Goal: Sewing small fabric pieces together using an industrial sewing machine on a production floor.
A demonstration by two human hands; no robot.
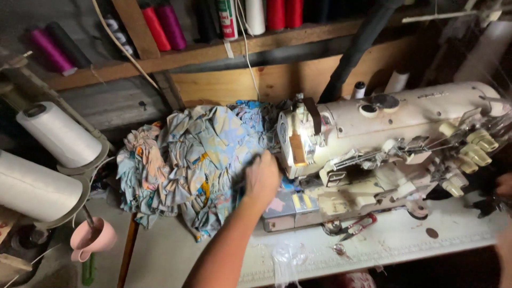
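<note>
Patterned fabric (197,154) heaped at centre frame meets the left hand (262,178), fingers curled into it beside the sewing machine (384,138). Thread cones (58,133) stand left. Right hand (504,185) at right edge, fingers unclear.

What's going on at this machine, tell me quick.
A person sits at a cream sewing machine. Their left hand reaches into a heap of printed fabric pieces piled left of the machine head. The right hand is barely in view at the right edge. Small red-handled snips lie on the table.
</note>
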